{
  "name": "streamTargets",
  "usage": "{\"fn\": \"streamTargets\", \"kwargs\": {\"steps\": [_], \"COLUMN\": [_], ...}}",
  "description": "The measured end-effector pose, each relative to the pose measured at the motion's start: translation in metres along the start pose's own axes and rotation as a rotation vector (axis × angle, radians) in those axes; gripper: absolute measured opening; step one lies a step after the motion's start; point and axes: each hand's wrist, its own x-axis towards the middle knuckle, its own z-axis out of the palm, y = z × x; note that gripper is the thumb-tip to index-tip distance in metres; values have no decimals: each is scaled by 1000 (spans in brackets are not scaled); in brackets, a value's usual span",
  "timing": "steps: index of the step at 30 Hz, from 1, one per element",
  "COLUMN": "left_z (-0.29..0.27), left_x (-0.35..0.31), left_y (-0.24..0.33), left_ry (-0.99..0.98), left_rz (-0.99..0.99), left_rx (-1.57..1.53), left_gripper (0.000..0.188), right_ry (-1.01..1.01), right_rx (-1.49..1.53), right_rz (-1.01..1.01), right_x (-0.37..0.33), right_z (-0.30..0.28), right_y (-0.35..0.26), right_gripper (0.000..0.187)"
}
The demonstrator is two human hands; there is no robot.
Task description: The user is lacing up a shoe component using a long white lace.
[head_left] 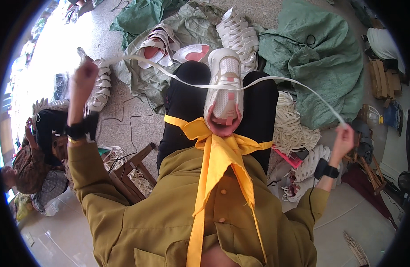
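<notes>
A white and pink sneaker (223,99) is held between my knees, its toe pointing away and its pink-lined opening towards me. A white shoelace (267,78) crosses the front of the shoe and stretches out to both sides. Far out to the left, my raised left hand (84,74) is closed around one end of the lace, somewhat washed out by glare. My right hand (344,139) pinches the other end, out to the right and lower in the picture. Both lengths curve loosely through the air rather than hanging taut.
Stacked white shoe uppers (239,38) and loose pink-lined pieces (191,53) lie ahead on green cloth sacks (314,58). A heap of white laces (294,122) sits by my right knee. At left are a wooden stool (131,171), a black cable and another seated person (33,167).
</notes>
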Motion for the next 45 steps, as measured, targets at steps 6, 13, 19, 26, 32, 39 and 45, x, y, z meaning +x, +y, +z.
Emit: {"fn": "streamTargets", "kwargs": {"steps": [6, 13, 19, 26, 32, 39, 45], "left_z": [76, 104, 26, 34, 80, 98, 114], "left_x": [-80, -97, -63, -97, -103, -84, -81], "left_y": [42, 79, 67, 81, 138, 179, 199], "left_ry": [-612, -1155, -436, -788, -969, -862, -760], "left_rz": [-61, -244, -530, -618, -355, -310, -260], "left_rx": [-269, -560, -811, -930, -1358, -1383, -1400], "left_gripper": [11, 13, 15, 8, 12, 14, 12], "right_ry": [-696, -897, -354, -287, -658, -906, -794], "right_rx": [44, 197, 311, 644, 651, 442, 445], "right_rz": [641, 937, 650, 848, 799, 457, 311], "right_x": [-104, -101, -52, -64, -71, -57, -54], "right_z": [23, 71, 47, 64, 142, 195, 228], "right_y": [74, 11, -3, -29, -143, -198, -216], "right_gripper": [10, 9, 11, 21, 18, 15, 13]}}
